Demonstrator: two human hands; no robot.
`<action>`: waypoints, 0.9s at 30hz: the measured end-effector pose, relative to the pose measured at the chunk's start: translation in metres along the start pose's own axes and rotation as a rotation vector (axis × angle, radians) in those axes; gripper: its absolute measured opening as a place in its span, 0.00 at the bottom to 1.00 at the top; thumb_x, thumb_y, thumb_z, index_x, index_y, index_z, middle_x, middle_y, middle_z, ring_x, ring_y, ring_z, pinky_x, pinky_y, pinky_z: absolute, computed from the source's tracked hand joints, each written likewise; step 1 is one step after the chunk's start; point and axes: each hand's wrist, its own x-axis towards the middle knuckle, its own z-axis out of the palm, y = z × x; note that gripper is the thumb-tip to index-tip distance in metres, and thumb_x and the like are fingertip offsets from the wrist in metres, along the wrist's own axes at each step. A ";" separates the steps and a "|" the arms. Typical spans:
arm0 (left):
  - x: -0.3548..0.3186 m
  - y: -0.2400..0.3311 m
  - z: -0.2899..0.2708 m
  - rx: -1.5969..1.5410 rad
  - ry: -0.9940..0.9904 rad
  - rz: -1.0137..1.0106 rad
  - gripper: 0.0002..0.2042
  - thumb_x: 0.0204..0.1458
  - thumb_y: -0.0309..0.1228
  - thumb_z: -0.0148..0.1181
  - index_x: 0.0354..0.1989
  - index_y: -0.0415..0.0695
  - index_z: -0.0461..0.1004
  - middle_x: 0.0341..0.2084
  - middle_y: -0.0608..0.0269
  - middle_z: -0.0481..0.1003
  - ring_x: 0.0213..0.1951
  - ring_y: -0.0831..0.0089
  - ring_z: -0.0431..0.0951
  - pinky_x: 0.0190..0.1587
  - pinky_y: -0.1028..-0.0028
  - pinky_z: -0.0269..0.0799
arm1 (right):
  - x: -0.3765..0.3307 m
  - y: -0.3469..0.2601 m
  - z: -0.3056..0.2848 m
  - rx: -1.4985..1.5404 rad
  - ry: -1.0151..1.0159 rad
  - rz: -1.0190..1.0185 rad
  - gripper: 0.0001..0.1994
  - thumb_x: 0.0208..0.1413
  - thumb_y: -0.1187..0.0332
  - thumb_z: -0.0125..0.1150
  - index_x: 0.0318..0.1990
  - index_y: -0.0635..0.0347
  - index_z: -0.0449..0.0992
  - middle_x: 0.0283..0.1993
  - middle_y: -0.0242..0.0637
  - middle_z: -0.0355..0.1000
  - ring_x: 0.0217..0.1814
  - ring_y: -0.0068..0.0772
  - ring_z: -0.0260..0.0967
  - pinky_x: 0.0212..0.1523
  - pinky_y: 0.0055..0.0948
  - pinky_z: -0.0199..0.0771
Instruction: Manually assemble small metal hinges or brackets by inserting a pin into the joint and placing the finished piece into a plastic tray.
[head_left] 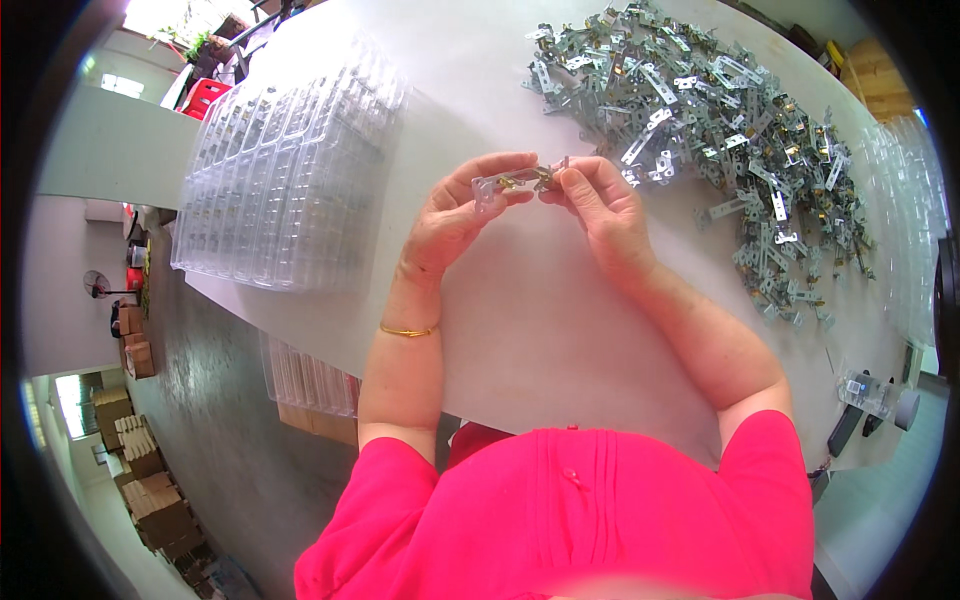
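Note:
Above the middle of the white table [540, 320], both my hands hold a small silvery metal bracket [487, 190] with brass-coloured parts on it. My left hand [450, 215] grips its left end between thumb and fingers. At the other end my right hand [612, 212] pinches a part of the bracket near the brass pieces. Whether the right fingers hold a second small part cannot be made out. A large heap of similar metal brackets [700, 110] lies just beyond and to the right of my right hand.
Stacked clear plastic trays [290, 180], with small parts inside, stand at the table's left. More clear trays [905, 220] line the right edge. A tape dispenser [880, 397] sits at the near right. Below the left edge are more trays [310, 375]; cardboard boxes [160, 500] stand farther off.

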 end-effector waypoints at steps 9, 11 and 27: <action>-0.001 -0.009 -0.007 -0.028 0.216 0.075 0.14 0.69 0.35 0.50 0.49 0.38 0.76 0.48 0.53 0.78 0.52 0.66 0.78 0.58 0.62 0.72 | -0.007 -0.006 0.011 -0.314 0.000 0.126 0.08 0.69 0.66 0.55 0.45 0.62 0.73 0.39 0.34 0.77 0.40 0.22 0.76 0.42 0.24 0.80; -0.001 -0.007 -0.010 -0.027 0.226 0.046 0.13 0.69 0.36 0.50 0.44 0.39 0.76 0.41 0.57 0.79 0.44 0.68 0.79 0.51 0.65 0.75 | -0.010 -0.009 0.012 -0.347 -0.015 0.131 0.08 0.69 0.65 0.56 0.44 0.61 0.73 0.37 0.33 0.76 0.36 0.20 0.74 0.36 0.22 0.77; -0.002 0.003 0.012 0.408 0.279 -0.241 0.13 0.66 0.37 0.56 0.32 0.42 0.76 0.19 0.72 0.70 0.19 0.85 0.66 0.21 0.82 0.60 | -0.014 -0.017 0.016 -0.431 -0.067 0.023 0.07 0.68 0.64 0.58 0.42 0.58 0.73 0.25 0.21 0.65 0.25 0.11 0.60 0.26 0.18 0.61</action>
